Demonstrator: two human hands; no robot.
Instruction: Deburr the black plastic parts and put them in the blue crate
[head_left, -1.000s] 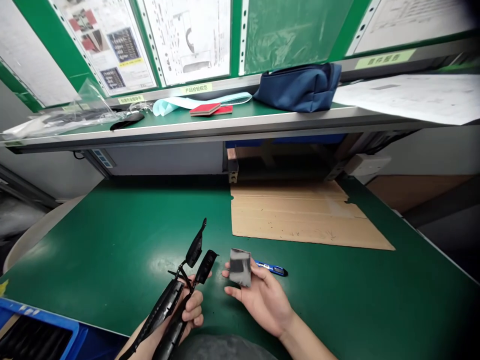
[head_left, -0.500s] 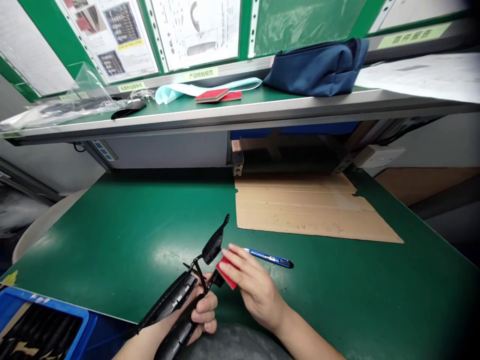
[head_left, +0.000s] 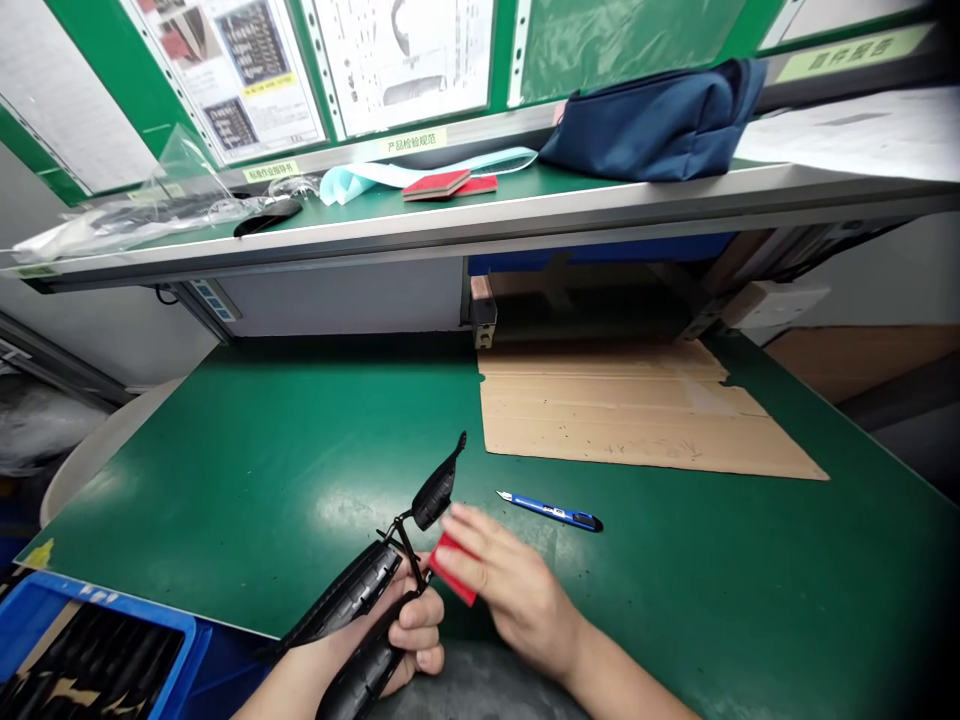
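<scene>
My left hand (head_left: 409,632) is wrapped round long black plastic parts (head_left: 352,612) joined by a thin runner, near the front edge of the green table (head_left: 247,470). One curved black tip (head_left: 437,488) sticks up and away from me. My right hand (head_left: 501,588) presses a small red-backed pad (head_left: 453,569) against the black parts, fingers closed on it. A blue utility knife (head_left: 553,511) lies on the table just beyond my right hand.
A flat cardboard sheet (head_left: 637,415) lies at the back right. A blue bin (head_left: 90,655) of black parts sits at the lower left. The shelf (head_left: 480,215) above carries a navy pouch (head_left: 660,115), red pads (head_left: 442,184), plastic bags and papers.
My right hand turned the pad from its grey face to its red back and brought it left onto the black parts. The camera has tilted slightly.
</scene>
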